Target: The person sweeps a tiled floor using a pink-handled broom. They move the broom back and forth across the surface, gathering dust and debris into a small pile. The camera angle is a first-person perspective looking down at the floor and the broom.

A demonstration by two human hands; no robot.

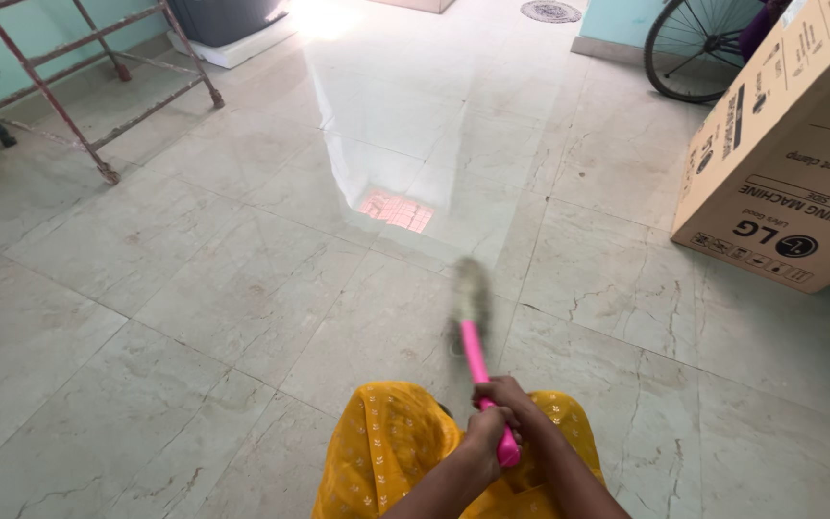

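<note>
Both the left hand [483,444] and the right hand [505,394] have their fingers curled tight around the pink handle of a broom [474,327], whose blurred bristles touch the marble floor [194,288] well left of the cardboard box [790,163].

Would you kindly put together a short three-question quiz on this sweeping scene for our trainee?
1. True or false: both hands grip the broom by its pink handle.
2. What stands on the floor at the right? A) a bucket B) a cardboard box C) a chair
3. Fill in: in the far left corner stands a rusty metal ____.

Key
1. True: the left hand and the right hand both close on the handle, right hand higher up it.
2. B: the box, with a bicycle wheel behind it.
3. Rack.
</note>
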